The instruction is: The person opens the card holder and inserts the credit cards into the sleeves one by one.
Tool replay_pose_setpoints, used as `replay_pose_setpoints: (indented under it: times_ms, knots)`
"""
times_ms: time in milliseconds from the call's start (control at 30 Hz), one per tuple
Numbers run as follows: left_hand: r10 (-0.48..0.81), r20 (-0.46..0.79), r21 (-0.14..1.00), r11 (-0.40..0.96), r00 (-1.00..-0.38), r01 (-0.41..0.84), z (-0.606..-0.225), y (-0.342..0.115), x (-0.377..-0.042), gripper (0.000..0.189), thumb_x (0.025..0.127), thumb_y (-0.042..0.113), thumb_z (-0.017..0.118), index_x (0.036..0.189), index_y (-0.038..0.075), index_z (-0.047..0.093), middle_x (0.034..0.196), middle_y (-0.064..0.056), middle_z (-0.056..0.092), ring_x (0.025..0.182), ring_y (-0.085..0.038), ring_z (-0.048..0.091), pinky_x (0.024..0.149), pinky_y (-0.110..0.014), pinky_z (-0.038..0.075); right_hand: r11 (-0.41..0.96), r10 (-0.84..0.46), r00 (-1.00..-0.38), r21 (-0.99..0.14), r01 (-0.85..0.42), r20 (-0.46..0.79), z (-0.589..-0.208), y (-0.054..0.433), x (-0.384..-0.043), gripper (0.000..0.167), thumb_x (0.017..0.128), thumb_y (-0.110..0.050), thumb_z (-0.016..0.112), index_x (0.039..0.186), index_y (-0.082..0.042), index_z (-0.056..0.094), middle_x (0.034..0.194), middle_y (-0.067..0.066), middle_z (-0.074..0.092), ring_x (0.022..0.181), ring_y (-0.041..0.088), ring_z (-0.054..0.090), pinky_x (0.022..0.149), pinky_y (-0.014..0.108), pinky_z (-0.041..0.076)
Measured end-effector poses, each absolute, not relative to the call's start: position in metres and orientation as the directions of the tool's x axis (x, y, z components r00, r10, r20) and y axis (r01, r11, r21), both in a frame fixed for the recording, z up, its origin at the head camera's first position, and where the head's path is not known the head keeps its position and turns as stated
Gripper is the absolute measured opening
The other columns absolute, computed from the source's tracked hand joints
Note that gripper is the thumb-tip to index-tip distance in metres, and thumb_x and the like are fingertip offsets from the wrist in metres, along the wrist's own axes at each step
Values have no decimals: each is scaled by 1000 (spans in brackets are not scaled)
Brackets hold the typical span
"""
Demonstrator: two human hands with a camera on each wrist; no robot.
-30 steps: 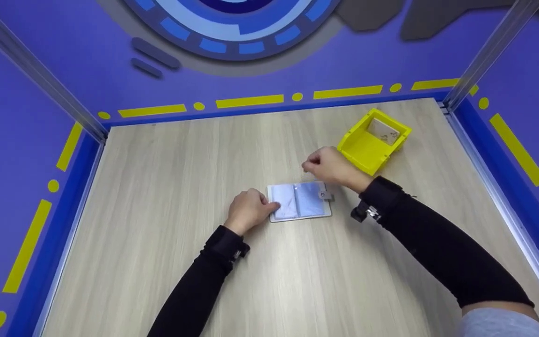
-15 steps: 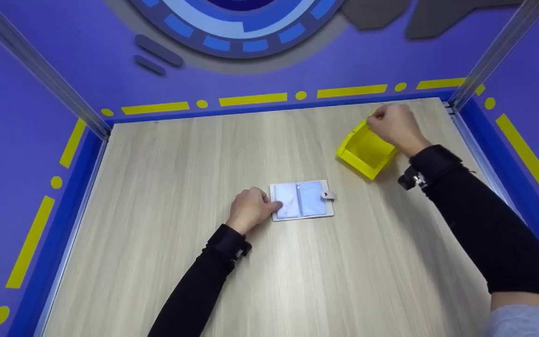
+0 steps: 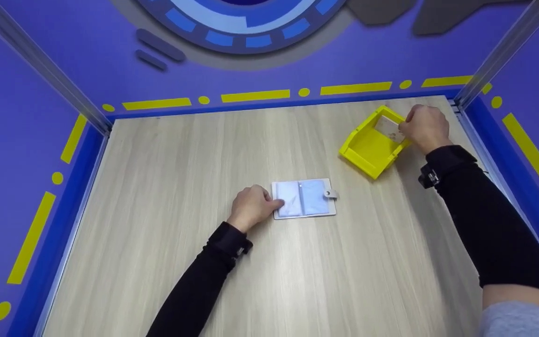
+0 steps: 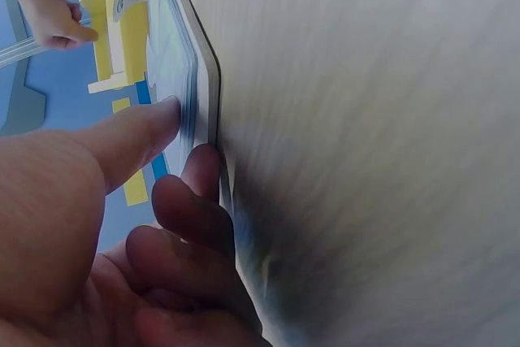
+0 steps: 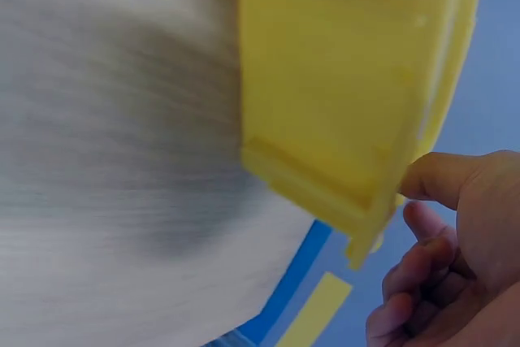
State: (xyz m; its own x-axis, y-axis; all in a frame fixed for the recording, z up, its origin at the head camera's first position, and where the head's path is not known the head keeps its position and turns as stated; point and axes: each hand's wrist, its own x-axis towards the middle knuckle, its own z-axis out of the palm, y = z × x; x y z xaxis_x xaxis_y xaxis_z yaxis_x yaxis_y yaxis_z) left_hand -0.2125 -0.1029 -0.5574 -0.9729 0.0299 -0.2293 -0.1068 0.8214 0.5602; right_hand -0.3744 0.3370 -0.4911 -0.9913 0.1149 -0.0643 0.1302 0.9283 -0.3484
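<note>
Two items, and which way each one lies

So the pale wood tabletop spreads out under both sets of fingers. Biggest thing on it is the yellow bin, running left and toward the person from the right hand, open front angled at the booklet. Right fingers are mostly curled, thumb at the rim by the back corner; can't tell if they actually pinch anything.

Left hand holds the left edge of the open booklet, thumb on the page, index finger at the edge. Its long axis runs off rightward from those fingertips.

Then the pale card inside the bin, long side along the back wall. IMO that's the relation that matters: it's just left of the right fingertips, way out of the left hand's neighborhood. Smallest is the snap strap, at the booklet's far end from the left thumb.
</note>
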Motion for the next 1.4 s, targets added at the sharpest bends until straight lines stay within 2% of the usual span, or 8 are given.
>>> replay_pose_setpoints:
  times_ms: [233, 533, 733, 1133, 1333, 1400]
  knots:
    - [28, -239, 560, 820, -971, -114, -559, -104, -214, 48, 93, 50, 86, 63, 22, 61, 67, 8, 52, 64, -15, 49, 60, -31, 37, 921, 148, -982, -345, 180, -117, -500, 342, -379, 47, 102, -29, 72, 128, 6, 54, 120, 31, 61, 107, 48, 59, 96, 61, 51]
    - [26, -240, 551, 827, -970, -114, -559, -102, -212, 47, 93, 50, 86, 63, 22, 62, 68, 7, 54, 67, -16, 51, 63, -32, 38, 927, 154, -979, -324, 188, -130, -501, 341, -379, 44, 103, -20, 71, 131, 8, 52, 121, 31, 60, 110, 49, 61, 98, 62, 53]
    - [36, -234, 554, 826, -972, -103, -558, -102, -213, 51, 93, 50, 86, 61, 22, 58, 65, 8, 51, 65, -15, 50, 62, -32, 37, 928, 155, -978, -320, 192, -137, -494, 342, -378, 39, 105, -21, 68, 129, 9, 59, 125, 31, 62, 112, 47, 60, 101, 61, 52]
    - [36, -229, 564, 820, -973, -103, -560, -101, -213, 50, 92, 49, 86, 61, 22, 59, 65, 8, 51, 64, -14, 49, 60, -31, 37, 928, 82, -997, -364, 80, -10, -482, 345, -369, 29, 107, -19, 63, 112, 8, 74, 116, 33, 71, 101, 49, 65, 87, 60, 52]
    - [32, -238, 556, 824, -971, -110, -558, -101, -212, 48, 93, 50, 86, 63, 22, 62, 66, 9, 53, 63, -14, 50, 60, -31, 37, 921, 81, -997, -384, 73, 5, -465, 336, -366, 32, 106, -20, 62, 117, 6, 78, 125, 32, 71, 116, 49, 61, 100, 63, 49]
    - [31, -239, 551, 827, -971, -109, -558, -101, -212, 47, 93, 50, 86, 64, 21, 64, 66, 8, 54, 64, -14, 51, 61, -31, 38, 912, 81, -997, -403, 71, 7, -458, 331, -363, 34, 106, -21, 62, 120, 5, 78, 129, 32, 70, 121, 49, 60, 99, 61, 49]
